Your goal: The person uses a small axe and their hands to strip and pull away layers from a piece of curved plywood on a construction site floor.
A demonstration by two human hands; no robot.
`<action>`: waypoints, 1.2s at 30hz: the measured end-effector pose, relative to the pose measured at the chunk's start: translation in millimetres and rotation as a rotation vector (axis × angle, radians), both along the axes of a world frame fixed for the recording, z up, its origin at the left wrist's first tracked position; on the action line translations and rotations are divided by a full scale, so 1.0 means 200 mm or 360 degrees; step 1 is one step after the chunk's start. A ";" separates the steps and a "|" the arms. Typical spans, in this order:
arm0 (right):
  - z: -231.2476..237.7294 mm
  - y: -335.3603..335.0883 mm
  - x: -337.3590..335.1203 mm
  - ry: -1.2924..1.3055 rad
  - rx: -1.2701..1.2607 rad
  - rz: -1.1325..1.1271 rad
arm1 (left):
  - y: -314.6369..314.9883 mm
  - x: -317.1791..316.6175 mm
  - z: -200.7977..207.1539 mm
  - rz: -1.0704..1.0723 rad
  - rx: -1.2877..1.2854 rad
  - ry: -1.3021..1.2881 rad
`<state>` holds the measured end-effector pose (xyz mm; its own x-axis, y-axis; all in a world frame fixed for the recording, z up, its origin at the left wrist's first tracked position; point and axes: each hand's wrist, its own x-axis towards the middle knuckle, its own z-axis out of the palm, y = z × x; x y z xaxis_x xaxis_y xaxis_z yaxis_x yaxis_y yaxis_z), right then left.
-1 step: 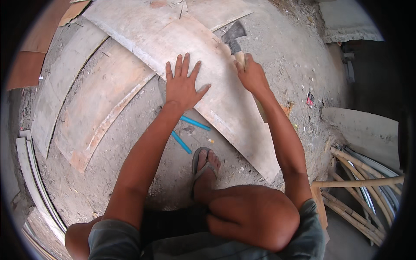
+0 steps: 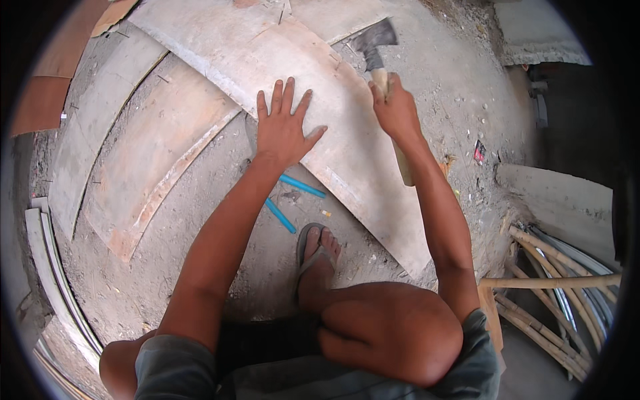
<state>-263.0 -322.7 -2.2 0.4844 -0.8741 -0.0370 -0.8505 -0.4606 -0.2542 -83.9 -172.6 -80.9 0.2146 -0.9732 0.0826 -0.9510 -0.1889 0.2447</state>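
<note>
My left hand [image 2: 283, 130] lies flat on a long, dusty plywood board [image 2: 360, 180], fingers spread, pressing nothing but the board. In my right hand [image 2: 399, 117] is a hatchet [image 2: 377, 45], gripped round its pale wooden handle. Its dark metal head is slightly blurred and hangs over the ground beyond the board's right edge. The handle's lower end shows below my wrist. A thin nail [image 2: 337, 64] sticks out near that right edge, close to the hatchet. Another nail [image 2: 281, 17] stands farther up the board.
Two blue tubes [image 2: 303, 186] lie on the ground by my sandalled foot [image 2: 319, 257]. More curved plywood sheets [image 2: 160, 140] with nails are at the left. Bamboo poles [image 2: 553, 280] and metal pieces are heaped at the right, near a concrete slab [image 2: 557, 200].
My right hand has swung the hatchet to the right and slightly farther away, off the board's edge. The left hand stays flat on the board.
</note>
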 end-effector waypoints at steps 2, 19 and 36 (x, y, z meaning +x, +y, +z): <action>0.28 0.05 0.15 -0.0523 -0.0058 -0.0192 | 0.02 0.06 -0.01 0.0023 0.0020 -0.0040; 0.23 0.14 0.20 -0.0742 -0.0117 -0.0261 | 0.01 0.05 0.01 0.0027 0.0025 0.0003; -0.01 0.03 0.13 0.0000 0.0655 -0.0166 | 0.02 0.04 -0.01 -0.0006 -0.0059 -0.0030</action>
<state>-236.2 -316.5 -3.3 0.3941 -0.8308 -0.3931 -0.8872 -0.2323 -0.3986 -75.5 -168.9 -83.0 0.2087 -0.9703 0.1224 -0.9563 -0.1762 0.2333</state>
